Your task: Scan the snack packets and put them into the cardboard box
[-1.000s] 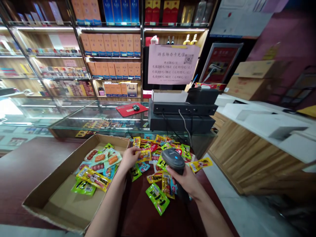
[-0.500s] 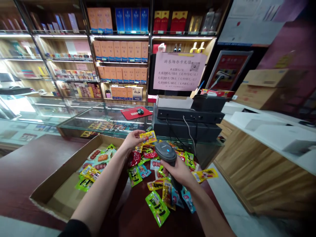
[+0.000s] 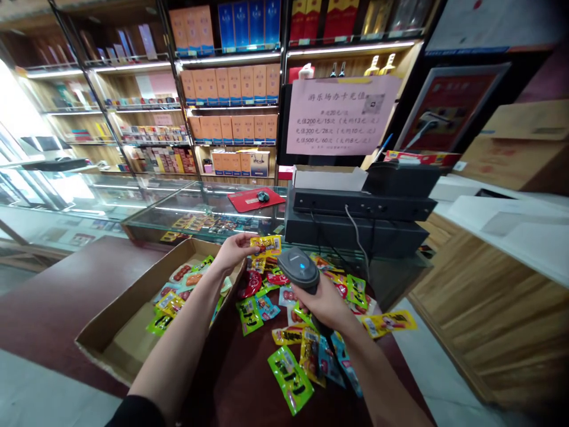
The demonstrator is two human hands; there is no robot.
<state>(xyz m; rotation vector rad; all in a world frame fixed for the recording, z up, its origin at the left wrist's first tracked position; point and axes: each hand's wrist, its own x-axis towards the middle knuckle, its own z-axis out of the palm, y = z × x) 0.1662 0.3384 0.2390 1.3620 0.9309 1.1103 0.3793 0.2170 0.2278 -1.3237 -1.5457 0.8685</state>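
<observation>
My left hand pinches a small yellow snack packet by its left end, holding it above the heap. In my right hand is a dark grey handheld barcode scanner, a blue light glowing on its top. The scanner's head points toward the yellow packet, a short gap apart from it. Below both hands, several snack packets in green, yellow, red and blue are strewn over the dark red table. A green packet lies nearest to me. Left of them, a shallow cardboard box holds several more packets, partly hidden by my left forearm.
A glass counter with a red mat and a mouse lies beyond the table. Dark cash-register equipment with a pink sign stands at its right. Shelves of boxed goods line the back; a wooden cabinet stands right.
The view has turned slightly, so the surroundings sit a little differently. My left hand still pinches the yellow packet, now more level, and my right hand still grips the scanner beside it.
</observation>
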